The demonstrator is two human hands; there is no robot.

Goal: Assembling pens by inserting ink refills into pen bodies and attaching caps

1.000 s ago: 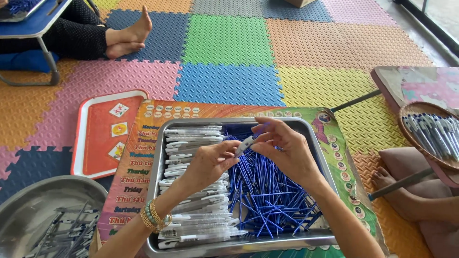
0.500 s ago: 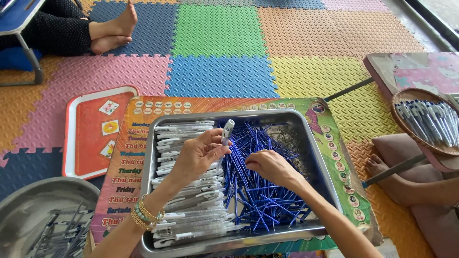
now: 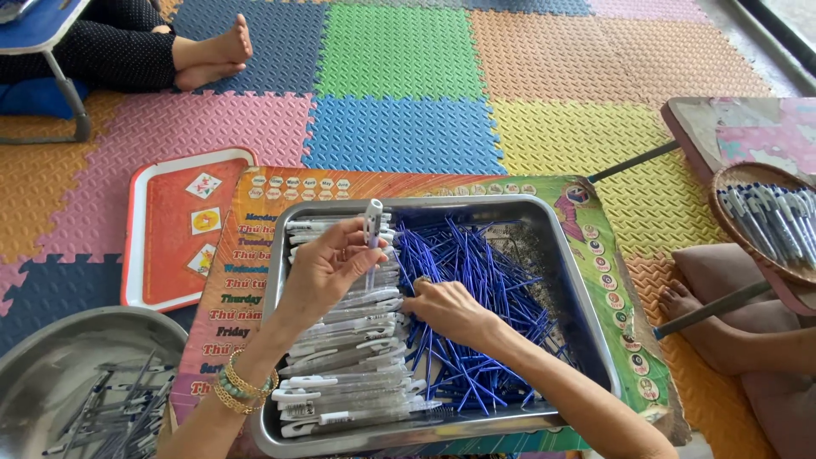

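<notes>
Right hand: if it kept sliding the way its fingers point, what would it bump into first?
The right hand points left, fingertips low in the tray. It would likely meet the row of clear pen barrels first, right beside its fingertips; whether they touch already is unclear.

The right hand [image 3: 446,310] covers its fingertips among the blue refills [image 3: 476,280]; any grip there stays hidden.

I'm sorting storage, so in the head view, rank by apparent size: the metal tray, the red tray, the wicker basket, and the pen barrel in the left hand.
1. metal tray
2. red tray
3. wicker basket, partly cut off, so unsure
4. pen barrel in the left hand
</notes>
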